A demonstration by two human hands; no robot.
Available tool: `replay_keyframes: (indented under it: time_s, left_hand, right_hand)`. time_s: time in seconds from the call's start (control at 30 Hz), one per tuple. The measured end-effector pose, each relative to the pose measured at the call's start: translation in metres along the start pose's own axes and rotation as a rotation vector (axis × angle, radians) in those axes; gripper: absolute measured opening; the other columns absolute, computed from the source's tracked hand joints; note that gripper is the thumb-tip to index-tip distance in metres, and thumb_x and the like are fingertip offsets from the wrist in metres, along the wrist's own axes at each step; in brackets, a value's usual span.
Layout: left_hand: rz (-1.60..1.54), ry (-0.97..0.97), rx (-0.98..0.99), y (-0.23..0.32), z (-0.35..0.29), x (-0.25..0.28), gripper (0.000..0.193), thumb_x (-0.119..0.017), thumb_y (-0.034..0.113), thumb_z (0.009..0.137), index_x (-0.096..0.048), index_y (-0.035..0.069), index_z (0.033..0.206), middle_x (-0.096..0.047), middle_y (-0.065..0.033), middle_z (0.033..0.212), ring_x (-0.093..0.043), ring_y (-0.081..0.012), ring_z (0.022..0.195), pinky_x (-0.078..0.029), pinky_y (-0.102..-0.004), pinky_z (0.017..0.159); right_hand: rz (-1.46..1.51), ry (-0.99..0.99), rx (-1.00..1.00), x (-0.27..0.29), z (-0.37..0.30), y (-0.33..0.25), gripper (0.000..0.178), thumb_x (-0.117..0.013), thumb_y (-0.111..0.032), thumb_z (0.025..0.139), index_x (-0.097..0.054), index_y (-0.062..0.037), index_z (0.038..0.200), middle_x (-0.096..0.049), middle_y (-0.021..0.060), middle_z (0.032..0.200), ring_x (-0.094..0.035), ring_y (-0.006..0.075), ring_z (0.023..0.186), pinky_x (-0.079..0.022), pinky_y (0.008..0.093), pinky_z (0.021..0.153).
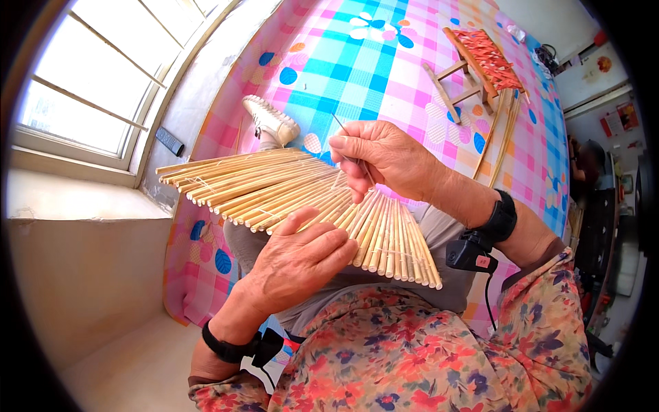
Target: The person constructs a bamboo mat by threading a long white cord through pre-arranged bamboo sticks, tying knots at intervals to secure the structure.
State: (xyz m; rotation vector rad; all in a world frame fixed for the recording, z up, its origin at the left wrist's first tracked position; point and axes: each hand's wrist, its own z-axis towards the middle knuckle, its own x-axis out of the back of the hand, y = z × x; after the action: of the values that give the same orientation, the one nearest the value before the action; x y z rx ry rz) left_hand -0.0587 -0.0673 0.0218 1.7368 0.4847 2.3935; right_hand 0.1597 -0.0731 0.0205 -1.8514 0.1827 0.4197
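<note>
A mat of slim yellow reed sticks, tied side by side with pale thread, lies fanned out across my lap. My left hand rests on its near edge, fingers laid apart over the stick ends; what lies under the palm is hidden. Above the mat's right part, my right hand is closed in a pinch on a thin dark needle, whose tip points up and away to the left. The needle's lower end passes under the fingers toward the sticks; whether it touches them I cannot tell.
A checked pink and blue sheet spreads beyond my legs. On it stand a small wooden stool with a red woven seat and several long sticks. A white shoe is past the mat. A dark remote control lies by the window.
</note>
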Motion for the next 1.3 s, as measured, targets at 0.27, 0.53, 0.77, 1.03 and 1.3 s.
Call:
replay_keyframes:
  time_s: [0.27, 0.53, 0.77, 1.03, 1.3]
  left_hand:
    - [0.215, 0.144, 0.186, -0.006, -0.044, -0.010, 0.034, -0.063, 0.010, 0.077, -0.061, 0.012, 0.112, -0.061, -0.0027, 0.114, -0.055, -0.0196, 0.113, -0.026, -0.0531, 0.108]
    - [0.211, 0.249, 0.276, -0.016, -0.060, -0.013, 0.018, -0.064, 0.009, 0.076, -0.065, 0.012, 0.095, -0.067, -0.0004, 0.095, -0.060, -0.0215, 0.106, -0.027, -0.0530, 0.107]
    - [0.197, 0.212, 0.249, -0.015, -0.057, -0.008, 0.015, -0.064, 0.010, 0.077, -0.063, 0.012, 0.092, -0.066, 0.0001, 0.092, -0.060, -0.0208, 0.104, -0.028, -0.0527, 0.106]
    - [0.201, 0.231, 0.253, -0.015, -0.059, -0.011, 0.015, -0.064, 0.010, 0.077, -0.063, 0.013, 0.092, -0.065, 0.0016, 0.089, -0.060, -0.0195, 0.102, -0.031, -0.0512, 0.103]
    - [0.193, 0.235, 0.252, -0.015, -0.058, -0.010, 0.015, -0.065, 0.011, 0.077, -0.063, 0.014, 0.091, -0.065, 0.0022, 0.088, -0.061, -0.0188, 0.100, -0.033, -0.0493, 0.101]
  right_hand:
    - [-0.783, 0.292, 0.063, 0.061, -0.036, -0.010, 0.024, -0.049, -0.021, 0.095, -0.063, -0.0024, 0.096, -0.059, 0.0023, 0.074, -0.056, 0.0072, 0.057, -0.047, 0.0204, 0.049]
    - [-0.464, -0.067, -0.316, 0.017, -0.046, -0.006, 0.019, -0.051, -0.016, 0.093, -0.062, -0.0024, 0.101, -0.057, 0.0009, 0.071, -0.052, 0.0047, 0.059, -0.043, 0.0196, 0.052]
    - [-0.785, -0.334, 0.056, -0.010, -0.051, 0.032, 0.017, -0.052, -0.017, 0.092, -0.059, -0.0015, 0.094, -0.060, 0.0168, 0.085, -0.060, 0.0354, 0.081, -0.049, 0.0412, 0.070]
    - [-0.954, -0.402, 0.187, -0.016, -0.049, 0.030, 0.014, -0.055, -0.014, 0.087, -0.060, -0.0043, 0.096, -0.060, 0.0122, 0.085, -0.062, 0.0301, 0.081, -0.052, 0.0381, 0.069]
    - [-1.010, -0.408, 0.286, -0.019, -0.052, 0.032, 0.018, -0.057, -0.009, 0.080, -0.061, -0.0049, 0.096, -0.060, 0.0092, 0.085, -0.063, 0.0258, 0.080, -0.053, 0.0341, 0.066]
